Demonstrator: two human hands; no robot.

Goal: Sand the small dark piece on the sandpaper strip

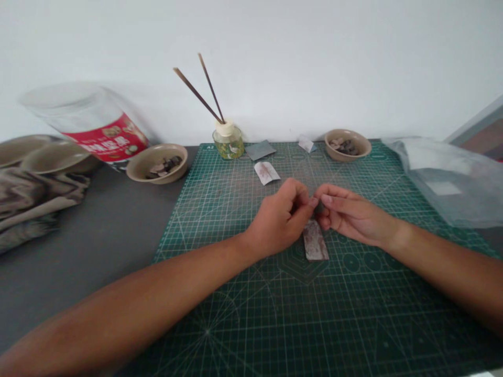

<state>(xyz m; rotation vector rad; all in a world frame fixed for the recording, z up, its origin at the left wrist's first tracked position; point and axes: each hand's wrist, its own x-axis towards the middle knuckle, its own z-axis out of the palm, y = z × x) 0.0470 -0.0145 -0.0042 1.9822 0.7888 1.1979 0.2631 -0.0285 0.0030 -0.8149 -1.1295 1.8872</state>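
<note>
My left hand (280, 219) and my right hand (356, 215) meet above the middle of the green cutting mat (243, 293). Thumb and fingers are pinched on both, and the fingertips come together at one spot. Whatever sits between them is too small and too covered to make out. Just below the fingertips lies a pale rectangular strip (315, 242) with brown smears, like worn sandpaper. Farther back on the mat are a curled white piece with a brown stain (267, 173), a grey sheet (260, 151) and a small folded pale piece (306, 143).
Small brown and dark pieces fill part of a left bowl (137, 166) and a right bowl (329, 152). A reed diffuser (228, 141) stands by the wall. At left are a red-labelled jar (106, 133), more bowls (58, 157) and crumpled cloth (35, 196). A clear plastic bag (451, 178) lies right.
</note>
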